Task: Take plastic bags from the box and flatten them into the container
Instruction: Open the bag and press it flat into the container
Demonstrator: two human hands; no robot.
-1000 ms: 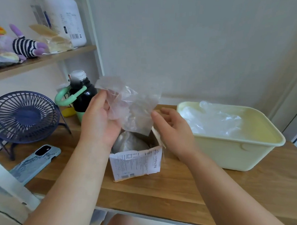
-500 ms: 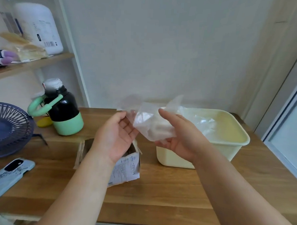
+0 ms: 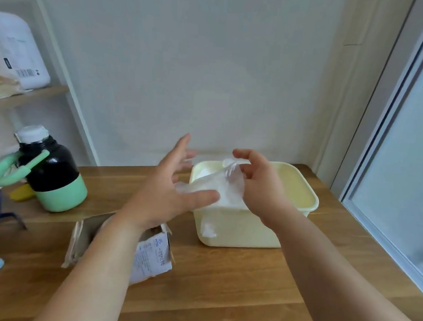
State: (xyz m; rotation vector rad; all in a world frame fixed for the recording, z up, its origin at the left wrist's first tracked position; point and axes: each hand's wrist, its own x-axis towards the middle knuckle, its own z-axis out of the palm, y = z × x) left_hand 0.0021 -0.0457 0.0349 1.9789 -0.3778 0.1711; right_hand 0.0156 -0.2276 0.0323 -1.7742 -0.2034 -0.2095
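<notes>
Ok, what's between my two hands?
A clear plastic bag, pinched by the right hand and touching the left hand, above the container; head view.

Paper label (image 3: 153,256) on front of box (image 3: 74,244): small blue logo, fine print lines, one row of larger characters running sideways. All of it is too blurred to read. White jug (image 3: 14,52) on shelf (image 3: 38,95): barcode (image 3: 27,72) and a small dark tag, no digits legible.
</notes>
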